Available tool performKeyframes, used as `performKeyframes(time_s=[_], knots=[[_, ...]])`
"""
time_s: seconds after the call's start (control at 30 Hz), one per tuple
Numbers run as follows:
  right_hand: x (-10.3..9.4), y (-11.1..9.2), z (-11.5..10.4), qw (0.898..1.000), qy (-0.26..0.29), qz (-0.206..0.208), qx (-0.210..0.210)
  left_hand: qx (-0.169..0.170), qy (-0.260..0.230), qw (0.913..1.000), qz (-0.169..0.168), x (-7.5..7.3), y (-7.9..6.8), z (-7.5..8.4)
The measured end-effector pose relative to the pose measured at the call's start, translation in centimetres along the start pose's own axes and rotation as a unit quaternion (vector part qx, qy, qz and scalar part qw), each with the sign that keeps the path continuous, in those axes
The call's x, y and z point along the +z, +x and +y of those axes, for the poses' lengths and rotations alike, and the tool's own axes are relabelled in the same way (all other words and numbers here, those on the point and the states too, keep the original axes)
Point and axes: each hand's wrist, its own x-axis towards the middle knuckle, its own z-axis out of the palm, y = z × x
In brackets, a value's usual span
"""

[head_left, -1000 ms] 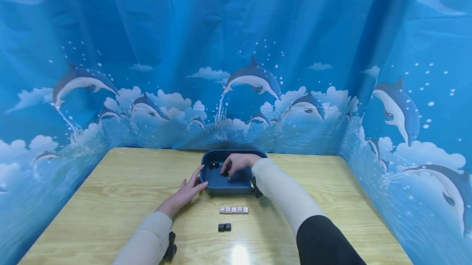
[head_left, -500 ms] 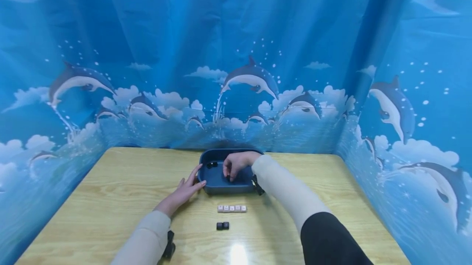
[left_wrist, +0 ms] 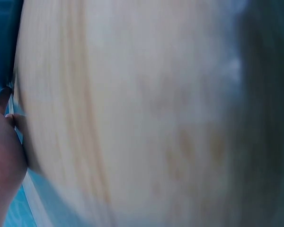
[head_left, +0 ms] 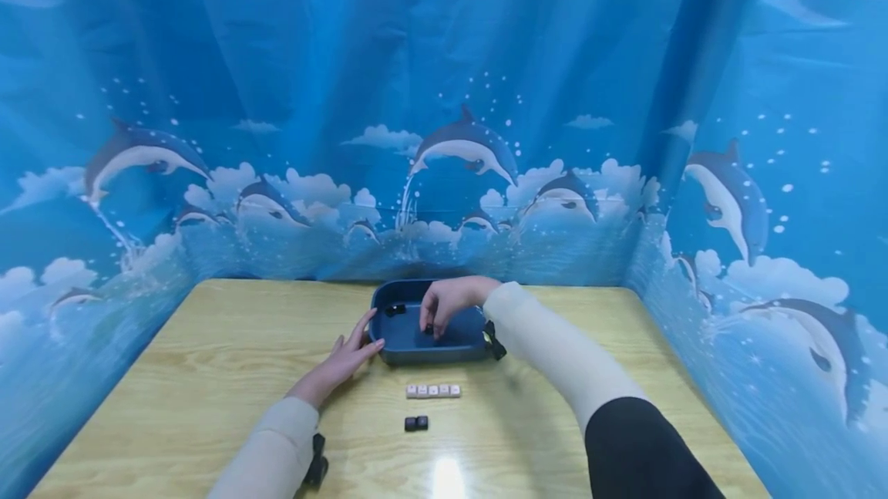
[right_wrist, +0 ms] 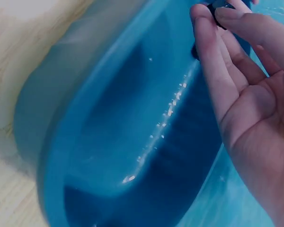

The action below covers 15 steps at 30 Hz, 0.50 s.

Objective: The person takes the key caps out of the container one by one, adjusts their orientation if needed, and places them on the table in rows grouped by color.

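Note:
A blue plastic basin (head_left: 409,357) stands at the back of the wooden table. My right hand (head_left: 454,301) is over its inside, thumb and fingertips pinching a small black keycap (right_wrist: 220,14). Fingers straight and spread, my left hand (head_left: 344,356) touches the basin's left side and front corner. A few other black keycaps (head_left: 395,310) lie at the left inside the basin. In front of it, several pale keycaps (head_left: 433,391) with dark marks form a row. Two black keycaps (head_left: 416,423) sit side by side nearer to me.
The wooden table (head_left: 229,375) extends to both sides of the basin. Behind it hangs a blue dolphin-print curtain (head_left: 312,98), which also runs along the left and right. A dark wrist device (head_left: 317,462) is strapped at my left sleeve.
My right hand's fingers have closed on a black keycap inside the basin, and that hand has lifted slightly. The left hand keeps its place on the basin. The whole view has shifted a little.

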Motion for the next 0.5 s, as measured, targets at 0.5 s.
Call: performKeyframes(time_s=[0.5], knots=[[0.0,-4.2,-1.3,0.999,-0.016,-0.015,-0.045,0.011,-0.003,0.9999,-0.002,0.0,-0.2,0.2]])
